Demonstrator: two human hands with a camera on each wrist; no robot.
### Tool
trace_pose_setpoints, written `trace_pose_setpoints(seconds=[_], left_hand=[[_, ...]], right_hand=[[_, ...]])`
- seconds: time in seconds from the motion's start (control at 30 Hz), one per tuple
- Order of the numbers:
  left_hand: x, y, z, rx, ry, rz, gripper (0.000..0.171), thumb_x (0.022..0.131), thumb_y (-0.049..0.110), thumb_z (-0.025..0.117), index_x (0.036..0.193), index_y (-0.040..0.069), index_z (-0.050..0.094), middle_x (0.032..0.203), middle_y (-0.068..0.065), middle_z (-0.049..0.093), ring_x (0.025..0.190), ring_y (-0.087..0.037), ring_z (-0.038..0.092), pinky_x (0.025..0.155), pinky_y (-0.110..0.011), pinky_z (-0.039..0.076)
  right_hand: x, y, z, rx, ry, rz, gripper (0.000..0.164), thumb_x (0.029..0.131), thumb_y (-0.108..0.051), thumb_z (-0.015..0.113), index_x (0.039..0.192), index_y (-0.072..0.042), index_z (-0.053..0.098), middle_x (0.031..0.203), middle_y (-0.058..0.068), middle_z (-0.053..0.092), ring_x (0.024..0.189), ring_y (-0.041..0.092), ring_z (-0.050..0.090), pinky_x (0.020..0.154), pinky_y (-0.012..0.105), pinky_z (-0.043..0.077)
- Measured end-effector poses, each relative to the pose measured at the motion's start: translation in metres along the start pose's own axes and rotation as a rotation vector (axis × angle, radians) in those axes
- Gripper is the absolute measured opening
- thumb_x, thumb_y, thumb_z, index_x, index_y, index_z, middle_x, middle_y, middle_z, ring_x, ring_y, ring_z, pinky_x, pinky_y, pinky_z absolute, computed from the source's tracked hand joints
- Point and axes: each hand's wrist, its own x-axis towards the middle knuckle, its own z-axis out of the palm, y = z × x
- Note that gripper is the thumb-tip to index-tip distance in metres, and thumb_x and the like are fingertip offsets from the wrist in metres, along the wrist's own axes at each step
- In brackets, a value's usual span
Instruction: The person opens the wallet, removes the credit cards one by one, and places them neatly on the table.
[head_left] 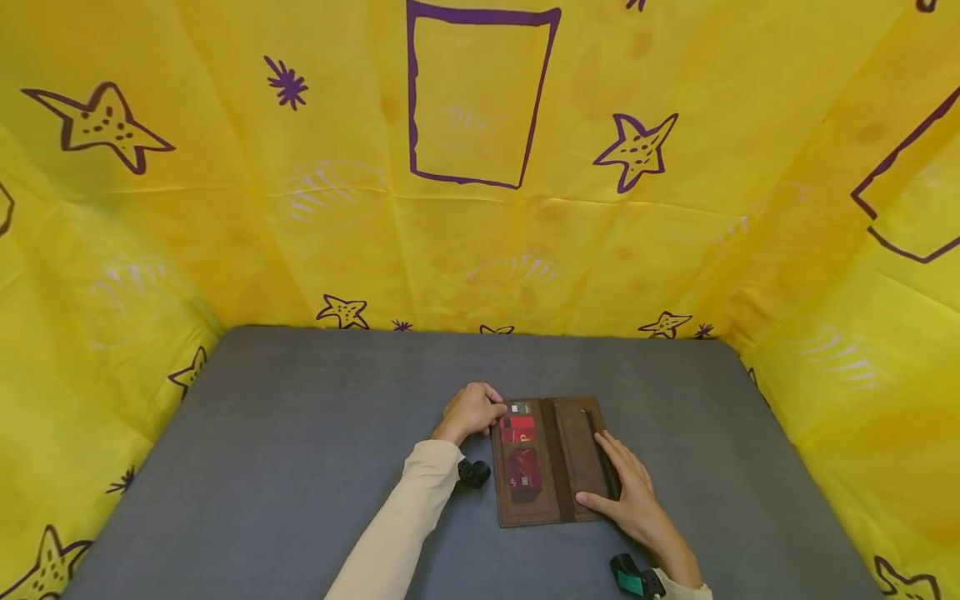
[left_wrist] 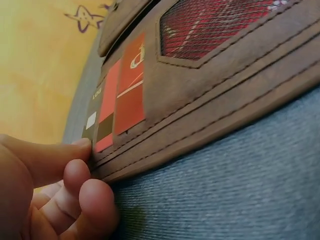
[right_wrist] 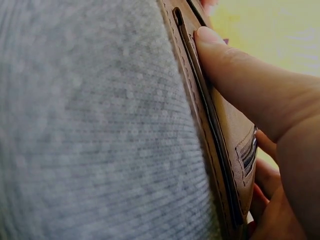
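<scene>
A brown leather wallet (head_left: pixel 567 467) lies spread open on the grey table. Its left half has card slots with a dark card (left_wrist: pixel 91 117) at the top, red cards (left_wrist: pixel 131 85) below it and a mesh window (left_wrist: pixel 210 27) over another red card. My left hand (head_left: pixel 471 412) pinches the wallet's upper left corner, a fingertip right at the end of the dark card, other fingers curled by the edge. My right hand (head_left: pixel 630 492) grips the right half, thumb on its lower part and fingers along the zip side, partly hidden in the right wrist view.
The grey table (head_left: pixel 300 433) spreads out around the wallet. Yellow cloth (head_left: pixel 480 242) with drawn stars and shapes hangs behind it and on both sides. A dark camera strap (head_left: pixel 474 474) sits on the left wrist, another camera (head_left: pixel 633 577) on the right.
</scene>
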Motion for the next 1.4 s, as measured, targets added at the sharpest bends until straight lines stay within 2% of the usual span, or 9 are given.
trace_pose_setpoints(seconds=[0.2,0.33,0.47,0.67,0.8,0.9,0.97,1.17,1.4], left_hand=[[0.003,0.002,-0.002,0.013,-0.057,0.019,0.011,0.094,0.019,0.065,0.093,0.011,0.072,0.052,0.003,0.055,0.040,-0.008,0.051,0.052,-0.025,0.042],[0.006,0.001,-0.002,-0.014,-0.109,-0.018,0.011,0.094,0.018,0.066,0.096,0.009,0.072,0.060,0.001,0.058,0.040,-0.009,0.051,0.041,-0.025,0.036],[0.008,0.001,-0.001,-0.036,-0.134,-0.056,0.014,0.092,0.018,0.069,0.102,0.008,0.071,0.063,0.000,0.061,0.041,-0.011,0.052,0.039,-0.024,0.034],[0.007,0.004,-0.002,-0.034,-0.117,-0.045,0.015,0.093,0.016,0.068,0.104,0.007,0.071,0.061,0.000,0.061,0.042,-0.010,0.052,0.041,-0.024,0.035],[0.003,0.007,-0.004,-0.009,-0.095,-0.019,0.014,0.095,0.019,0.066,0.102,0.009,0.072,0.063,-0.001,0.064,0.042,-0.010,0.054,0.056,-0.028,0.046],[0.002,0.008,-0.004,0.019,-0.082,-0.011,0.012,0.095,0.019,0.066,0.099,0.011,0.073,0.063,-0.001,0.064,0.042,-0.010,0.054,0.067,-0.030,0.049],[0.003,0.008,-0.003,0.030,-0.079,-0.007,0.011,0.095,0.019,0.066,0.097,0.011,0.073,0.061,0.000,0.062,0.041,-0.010,0.054,0.064,-0.031,0.050],[0.008,0.006,-0.002,0.025,-0.099,-0.022,0.012,0.096,0.019,0.065,0.096,0.011,0.073,0.057,0.000,0.059,0.041,-0.011,0.052,0.043,-0.029,0.042],[0.014,0.004,-0.003,0.028,-0.050,-0.026,0.012,0.096,0.019,0.064,0.098,0.011,0.072,0.052,0.000,0.057,0.040,-0.012,0.051,0.040,-0.027,0.041]], right_hand=[[-0.001,0.000,0.000,0.005,-0.003,0.003,0.092,0.076,-0.030,0.084,0.150,-0.004,0.037,0.155,0.029,0.032,0.140,0.055,0.023,0.104,0.074,0.012],[-0.001,0.001,-0.001,0.008,-0.009,0.011,0.092,0.076,-0.030,0.084,0.151,-0.004,0.037,0.156,0.029,0.031,0.140,0.055,0.022,0.103,0.075,0.012],[-0.001,0.001,-0.002,0.008,-0.011,0.017,0.092,0.076,-0.031,0.083,0.151,-0.005,0.037,0.156,0.029,0.031,0.141,0.055,0.022,0.103,0.075,0.012],[-0.001,0.001,-0.002,0.006,-0.014,0.016,0.092,0.077,-0.031,0.083,0.151,-0.006,0.036,0.156,0.029,0.030,0.141,0.056,0.021,0.104,0.075,0.011],[-0.001,0.002,-0.003,0.006,-0.011,0.013,0.091,0.077,-0.031,0.083,0.151,-0.006,0.036,0.156,0.029,0.030,0.141,0.055,0.021,0.105,0.075,0.010],[-0.001,0.002,-0.003,0.006,-0.010,0.012,0.091,0.077,-0.031,0.083,0.151,-0.005,0.036,0.156,0.029,0.030,0.141,0.054,0.022,0.105,0.075,0.010],[0.000,0.002,-0.003,0.008,-0.011,0.013,0.091,0.077,-0.031,0.083,0.151,-0.005,0.036,0.156,0.029,0.030,0.141,0.054,0.022,0.105,0.075,0.010],[-0.001,0.002,-0.002,0.012,-0.009,0.014,0.091,0.077,-0.029,0.083,0.151,-0.004,0.036,0.156,0.030,0.030,0.141,0.055,0.022,0.105,0.075,0.010],[-0.001,0.000,-0.001,0.012,-0.012,0.010,0.091,0.077,-0.030,0.083,0.151,-0.004,0.037,0.156,0.029,0.031,0.141,0.055,0.023,0.105,0.075,0.010]])
